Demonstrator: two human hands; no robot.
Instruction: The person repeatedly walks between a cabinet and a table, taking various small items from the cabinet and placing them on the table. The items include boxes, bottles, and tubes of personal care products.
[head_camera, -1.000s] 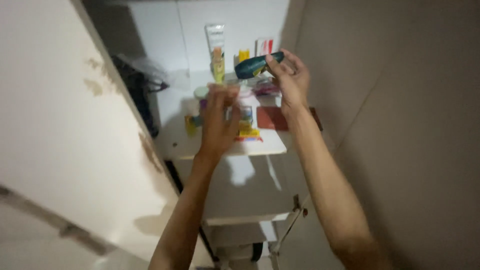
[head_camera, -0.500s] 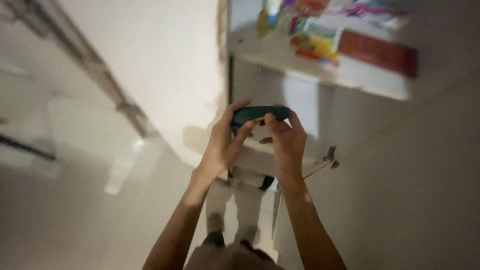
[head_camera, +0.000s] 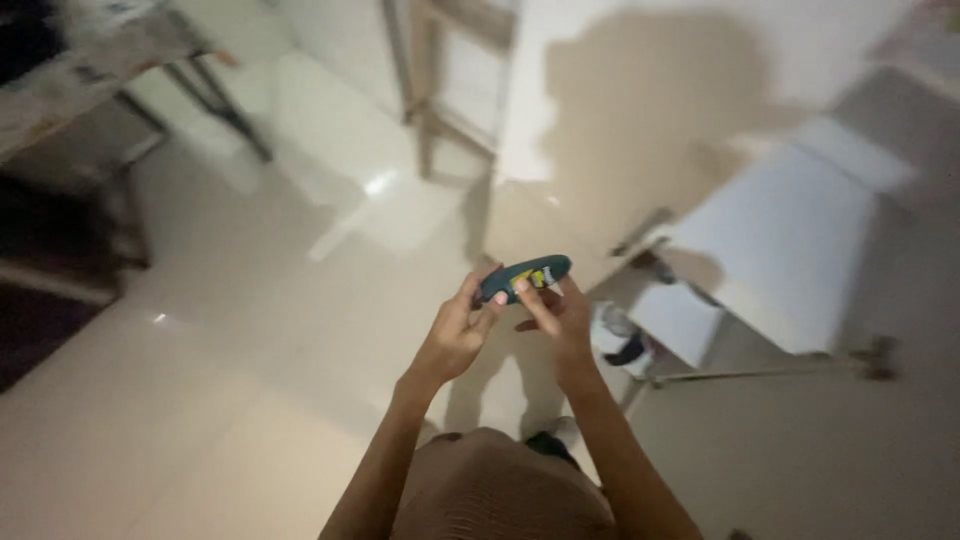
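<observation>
Dark green bottle, off the shelf a second ago, now sits mid-frame over the floor, left hand grip closed on its end, right hand fingers pinching the body, so handling has begun.

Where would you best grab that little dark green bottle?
Probably around the middle of the dark green bottle, from below, as both hands do: the left hand pinches its lower end, the right hand its body. It lies tilted, long and slim.
</observation>
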